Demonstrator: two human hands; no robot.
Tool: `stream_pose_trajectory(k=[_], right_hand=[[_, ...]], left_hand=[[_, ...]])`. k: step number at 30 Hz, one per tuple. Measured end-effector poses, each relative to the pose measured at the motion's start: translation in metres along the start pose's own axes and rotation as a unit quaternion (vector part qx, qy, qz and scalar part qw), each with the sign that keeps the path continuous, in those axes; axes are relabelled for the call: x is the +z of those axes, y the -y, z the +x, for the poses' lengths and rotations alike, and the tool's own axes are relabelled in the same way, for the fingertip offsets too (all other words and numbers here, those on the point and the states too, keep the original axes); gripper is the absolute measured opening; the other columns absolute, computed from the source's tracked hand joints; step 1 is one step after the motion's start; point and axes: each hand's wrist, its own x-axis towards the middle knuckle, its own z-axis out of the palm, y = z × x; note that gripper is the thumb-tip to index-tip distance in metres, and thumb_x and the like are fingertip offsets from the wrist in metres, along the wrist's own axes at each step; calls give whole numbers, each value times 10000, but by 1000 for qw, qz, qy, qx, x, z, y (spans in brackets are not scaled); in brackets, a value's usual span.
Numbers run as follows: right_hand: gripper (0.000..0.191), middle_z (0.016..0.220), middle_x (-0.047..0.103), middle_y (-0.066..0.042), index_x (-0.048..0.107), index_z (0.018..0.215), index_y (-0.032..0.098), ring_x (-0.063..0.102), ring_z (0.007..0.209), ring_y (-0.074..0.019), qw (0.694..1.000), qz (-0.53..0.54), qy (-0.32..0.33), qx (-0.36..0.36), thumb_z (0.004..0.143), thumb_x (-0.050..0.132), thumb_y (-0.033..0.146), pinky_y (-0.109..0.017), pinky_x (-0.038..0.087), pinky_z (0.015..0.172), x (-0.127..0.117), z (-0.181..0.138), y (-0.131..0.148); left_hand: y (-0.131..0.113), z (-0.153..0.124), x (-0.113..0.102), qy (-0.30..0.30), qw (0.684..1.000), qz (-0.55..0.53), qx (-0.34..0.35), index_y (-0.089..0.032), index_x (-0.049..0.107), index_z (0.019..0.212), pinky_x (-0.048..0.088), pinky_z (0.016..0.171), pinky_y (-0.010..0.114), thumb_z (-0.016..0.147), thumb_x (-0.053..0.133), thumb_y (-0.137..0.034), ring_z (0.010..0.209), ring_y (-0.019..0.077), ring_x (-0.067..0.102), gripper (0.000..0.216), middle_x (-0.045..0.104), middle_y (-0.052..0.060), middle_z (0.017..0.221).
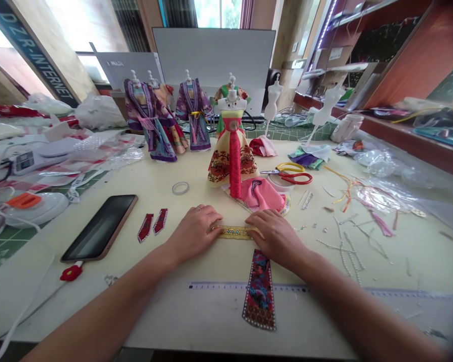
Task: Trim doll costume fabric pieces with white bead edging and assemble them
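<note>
Between my hands a short gold trim [234, 232] with turquoise and pale beads lies stretched flat on the table. My left hand [196, 229] pinches its left end, fingers closed together. At the other end my right hand [277, 236] grips the trim between thumb and fingers, which hide that tip. Just below my right hand is a dark patterned fabric panel [260, 294] edged with pearls, its top partly under the hand. Beyond the trim lies a pink fabric piece [264, 195], in front of a miniature mannequin in a yellow and red dress [232, 146].
A phone [100, 229] and two small red beaded pieces [153, 224] lie on the left. Scissors [292, 173], a tape ring [180, 188] and bead chains [343, 246] are around the table. A printed ruler line [219, 285] runs near the front. Dressed mannequins [194, 115] stand behind.
</note>
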Motion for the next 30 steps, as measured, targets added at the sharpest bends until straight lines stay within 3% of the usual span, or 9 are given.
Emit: stream_pose_trajectory(k=[11,18,25,30], right_hand=[[141,1010,612,-101,598,988,163,539,960,-241,1000,-1,22,16,870,522,174,-400,453,837,5,1,5],[119,947,598,-89,595,941,165,543,907,-228,1000,17,23,13,876,497,148,-385,469,791,7,5,6],[114,951,593,-93,592,920,159,539,917,-240,999,43,19,20,875,488,146,-398,458,799,9,4,6],[122,946,590,-92,594,920,171,536,917,-247,997,75,18,33,865,488,148,-407,450,791,10,5,4]], left_hand=[[-4,10,3,32,998,-9,-51,-150,633,906,419,774,375,826,581,-352,816,214,549,223,605,53,837],[-6,13,5,40,998,-11,-50,-182,619,732,405,755,315,786,602,-263,811,186,551,99,601,17,799],[-8,12,5,44,997,-25,-54,-184,612,795,392,755,325,795,585,-283,785,189,556,103,624,15,796],[-6,15,7,57,996,-52,-45,-180,598,710,379,778,333,778,589,-242,776,187,553,93,627,9,755]])
